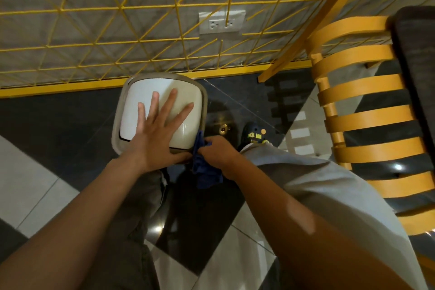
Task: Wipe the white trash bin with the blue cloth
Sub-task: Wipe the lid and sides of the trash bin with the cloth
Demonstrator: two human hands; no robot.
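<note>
The white trash bin [141, 92] stands on the floor by the wall, seen from above, with a white lid inside a grey rim. My left hand [156, 129] lies flat on the lid, fingers spread, holding nothing. My right hand [217, 154] is closed around the blue cloth [204, 169] at the bin's near right corner. The cloth touches the rim there and hangs down below the hand. The bin's sides are hidden under the lid.
A yellow wire grid [117, 30] covers the grey wall behind the bin, with a socket plate [221, 22] on it. A chair with orange slats [367, 120] stands close on the right. My foot in a dark shoe [253, 134] rests right of the bin on black and white tiles.
</note>
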